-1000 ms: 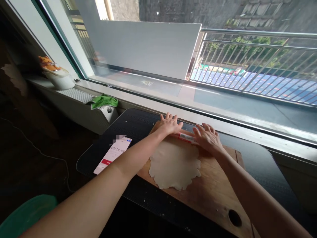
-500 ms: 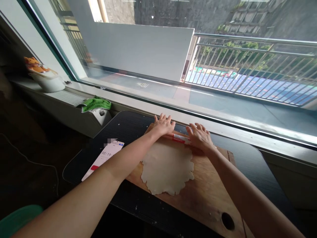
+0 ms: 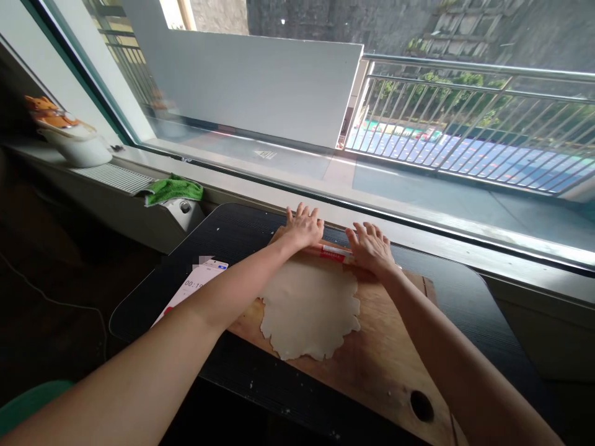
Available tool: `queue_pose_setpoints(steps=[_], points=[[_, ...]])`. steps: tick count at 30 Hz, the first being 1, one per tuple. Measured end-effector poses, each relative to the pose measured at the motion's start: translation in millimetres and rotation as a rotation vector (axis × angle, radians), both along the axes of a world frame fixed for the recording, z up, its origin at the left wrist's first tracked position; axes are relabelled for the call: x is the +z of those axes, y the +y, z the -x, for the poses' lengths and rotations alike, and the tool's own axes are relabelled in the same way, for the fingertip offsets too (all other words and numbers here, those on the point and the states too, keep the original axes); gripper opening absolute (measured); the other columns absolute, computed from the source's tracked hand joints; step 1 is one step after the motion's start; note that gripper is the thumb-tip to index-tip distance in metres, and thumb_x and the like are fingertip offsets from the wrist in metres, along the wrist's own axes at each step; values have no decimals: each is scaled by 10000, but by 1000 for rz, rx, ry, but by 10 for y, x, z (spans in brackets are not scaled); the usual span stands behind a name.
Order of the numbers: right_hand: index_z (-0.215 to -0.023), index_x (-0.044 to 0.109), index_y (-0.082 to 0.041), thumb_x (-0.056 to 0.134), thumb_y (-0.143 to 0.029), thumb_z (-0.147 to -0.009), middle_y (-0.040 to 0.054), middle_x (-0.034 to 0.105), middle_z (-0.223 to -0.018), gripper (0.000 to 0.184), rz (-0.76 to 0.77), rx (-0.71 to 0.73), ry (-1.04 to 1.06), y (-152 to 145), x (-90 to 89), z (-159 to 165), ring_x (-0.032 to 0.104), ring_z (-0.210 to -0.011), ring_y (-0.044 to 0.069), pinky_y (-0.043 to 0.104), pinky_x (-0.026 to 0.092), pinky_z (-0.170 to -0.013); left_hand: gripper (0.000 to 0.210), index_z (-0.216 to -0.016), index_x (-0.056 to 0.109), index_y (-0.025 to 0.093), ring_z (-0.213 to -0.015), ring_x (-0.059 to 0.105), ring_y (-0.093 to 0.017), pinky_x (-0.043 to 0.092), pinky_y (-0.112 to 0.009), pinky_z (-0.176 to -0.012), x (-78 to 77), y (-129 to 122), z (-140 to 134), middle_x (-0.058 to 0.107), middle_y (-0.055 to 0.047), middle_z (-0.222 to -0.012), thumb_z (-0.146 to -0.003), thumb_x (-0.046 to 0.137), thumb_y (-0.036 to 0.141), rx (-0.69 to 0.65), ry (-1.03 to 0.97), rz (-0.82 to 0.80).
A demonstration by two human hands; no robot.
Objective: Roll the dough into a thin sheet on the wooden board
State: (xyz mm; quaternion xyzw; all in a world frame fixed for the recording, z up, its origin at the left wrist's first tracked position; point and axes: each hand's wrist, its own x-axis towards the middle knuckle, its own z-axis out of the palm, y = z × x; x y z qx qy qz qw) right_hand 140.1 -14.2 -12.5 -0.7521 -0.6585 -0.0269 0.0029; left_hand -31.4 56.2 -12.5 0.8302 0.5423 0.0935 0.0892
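Observation:
My left hand (image 3: 304, 227) rests with fingers spread and stretched forward over the left part of a wooden rolling pin. A red and white label shows on the rolling pin (image 3: 333, 253) between my hands. My right hand (image 3: 370, 248) lies over its right part, fingers also stretched out and apart, the palm hiding that end. Under and in front of the pin is a flat, pale sheet of dough (image 3: 310, 310) with a ragged near edge. The dough lies on a wooden board (image 3: 381, 365) with a round hole near its right corner.
The board sits on a black table (image 3: 469, 310). A phone (image 3: 198, 282) showing a timer is at the left, partly behind my left forearm. A green cloth (image 3: 174, 189) and white bucket (image 3: 77, 142) are on the ledge by the window. A cable (image 3: 56, 300) hangs at left.
The rolling pin and both hands have shifted very slightly away from me, toward the window. The whole view has drifted a little as well. The dough keeps its shape.

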Motion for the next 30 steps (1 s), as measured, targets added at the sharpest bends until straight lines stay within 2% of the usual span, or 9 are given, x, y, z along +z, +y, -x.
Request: queue_pose_setpoints(steps=[2, 5, 7, 14, 18, 21, 24, 27, 30], points=[[-1459, 453, -271, 217, -496, -1009, 131, 436, -1526, 556, 21, 0, 44, -94, -2, 18, 355, -1410, 314, 530, 386, -1062, 554, -1499, 389, 185, -1510, 194, -299, 138, -627, -1198, 6, -80, 41, 385, -109, -1580, -1003, 245, 386, -10, 24, 63], [-1424, 502, -285, 213, -510, -1007, 94, 461, -1516, 555, 39, 153, 54, -418, -70, 54, 338, -1426, 299, 513, 356, -1099, 583, -1520, 373, 212, -1510, 194, -313, 136, -620, -1199, -27, -358, 180, 344, -96, -1606, -1002, 250, 450, -108, 68, 100], [-1415, 516, -281, 206, -510, -1008, 85, 470, -1513, 560, 19, 184, 47, -502, -100, 57, 324, -1436, 292, 505, 335, -1122, 587, -1526, 367, 228, -1514, 180, -309, 120, -610, -1205, -39, -430, 218, 329, -83, -1615, -1002, 256, 467, -156, 79, 72], [-1478, 441, -244, 195, -502, -1012, 103, 408, -1560, 587, 11, -96, 89, 74, 36, 42, 348, -1424, 276, 480, 370, -1106, 525, -1463, 436, 181, -1503, 205, -289, 135, -594, -1208, 28, 77, -8, 425, -116, -1550, -1011, 253, 373, -9, 23, -38], [-1454, 472, -265, 200, -530, -1008, 81, 446, -1535, 586, 32, 82, 44, -271, -40, 84, 338, -1429, 275, 476, 358, -1110, 551, -1495, 398, 221, -1501, 224, -289, 167, -605, -1199, -14, -212, 137, 381, -83, -1585, -1014, 228, 430, -126, 38, 46], [-1405, 528, -263, 232, -506, -1006, 90, 511, -1478, 553, -47, 184, 10, -458, -120, 104, 344, -1415, 295, 495, 341, -1111, 553, -1502, 396, 243, -1497, 230, -286, 149, -596, -1206, -41, -379, 207, 361, -68, -1599, -1008, 259, 451, -170, 48, 24], [-1367, 560, -257, 243, -486, -1002, 106, 525, -1458, 534, -105, 80, 58, -218, -82, 125, 356, -1400, 307, 516, 347, -1099, 543, -1505, 386, 227, -1500, 216, -268, 137, -581, -1214, -12, -181, 109, 379, -69, -1588, -1017, 243, 415, -107, 20, -15], [-1400, 525, -222, 229, -490, -1001, 119, 483, -1494, 564, -43, -44, 121, 57, 15, 150, 356, -1401, 305, 517, 358, -1095, 524, -1485, 408, 201, -1499, 216, -269, 130, -575, -1217, 28, 53, 0, 439, -87, -1546, -1019, 241, 373, -13, 12, -37], [-1399, 519, -231, 225, -494, -1004, 108, 491, -1486, 558, 8, 32, 97, -86, 10, 169, 357, -1403, 292, 497, 360, -1094, 526, -1485, 408, 222, -1491, 245, -276, 172, -588, -1204, 3, -64, 59, 437, -78, -1549, -1019, 231, 391, -39, 24, 35]])
